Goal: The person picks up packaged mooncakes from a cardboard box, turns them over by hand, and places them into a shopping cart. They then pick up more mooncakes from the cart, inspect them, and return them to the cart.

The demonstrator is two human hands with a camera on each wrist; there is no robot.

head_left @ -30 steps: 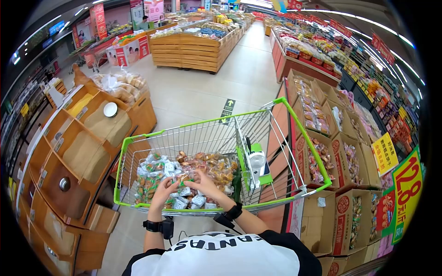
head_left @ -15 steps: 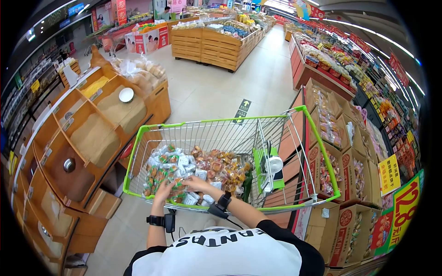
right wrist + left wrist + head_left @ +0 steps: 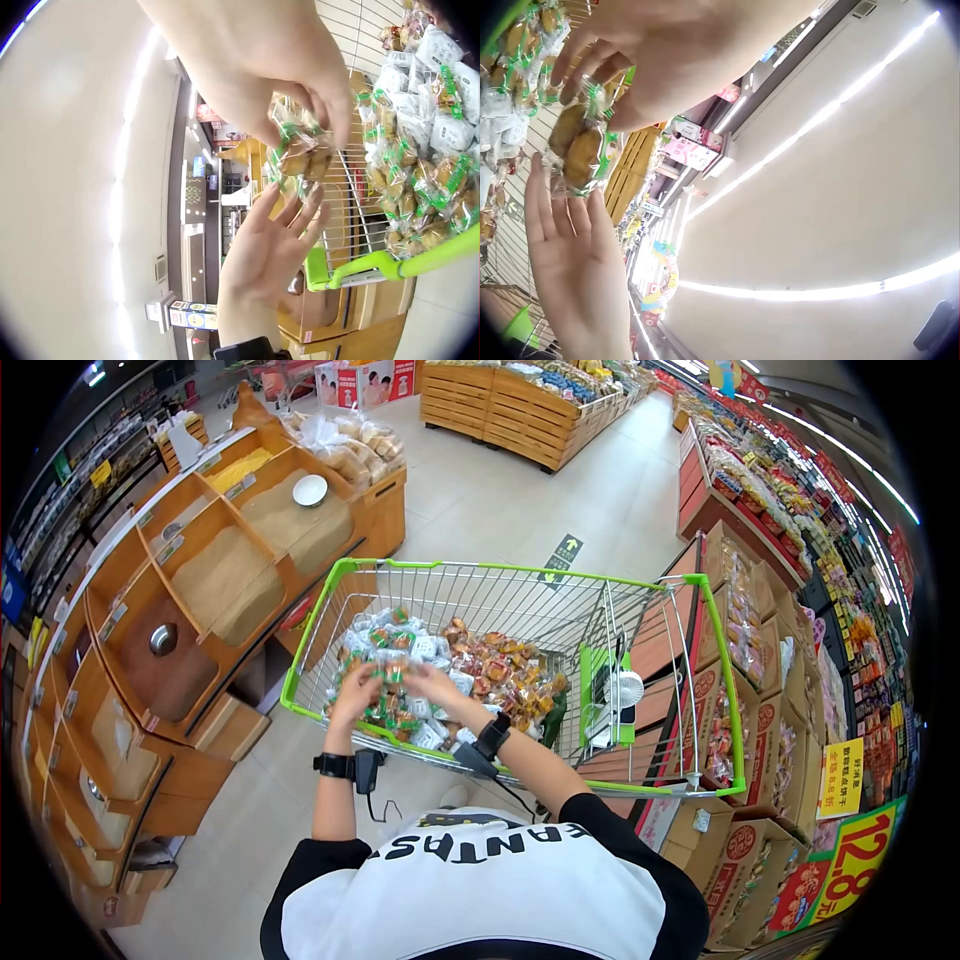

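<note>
Between the two hands is a small clear packet of brown pastries [image 3: 583, 154] with green print on its wrapper. My left hand [image 3: 352, 695] pinches one end between thumb and fingers, seen close up in the left wrist view. At the other end, my right hand [image 3: 435, 686] pinches it with thumb and fingertips, as the right wrist view shows. Both hands are over the near left part of a green-rimmed shopping cart [image 3: 460, 567]. Beneath them lies a heap of similar green-printed packets [image 3: 409, 184], with white wrapped packets [image 3: 428, 648] and reddish-brown wrapped ones [image 3: 500, 670] alongside.
A small white fan [image 3: 627, 688] stands at the cart's right end. Wooden grain bins [image 3: 190, 690] with a white bowl [image 3: 310, 490] flank the cart at left. Cardboard boxes of wrapped goods [image 3: 735, 730] line the right. Tiled floor [image 3: 480, 480] stretches ahead.
The head view has turned, shifting the cart and bins right and upward in it. Both hands stay together over the heap, and the packet between them shows more plainly now.
</note>
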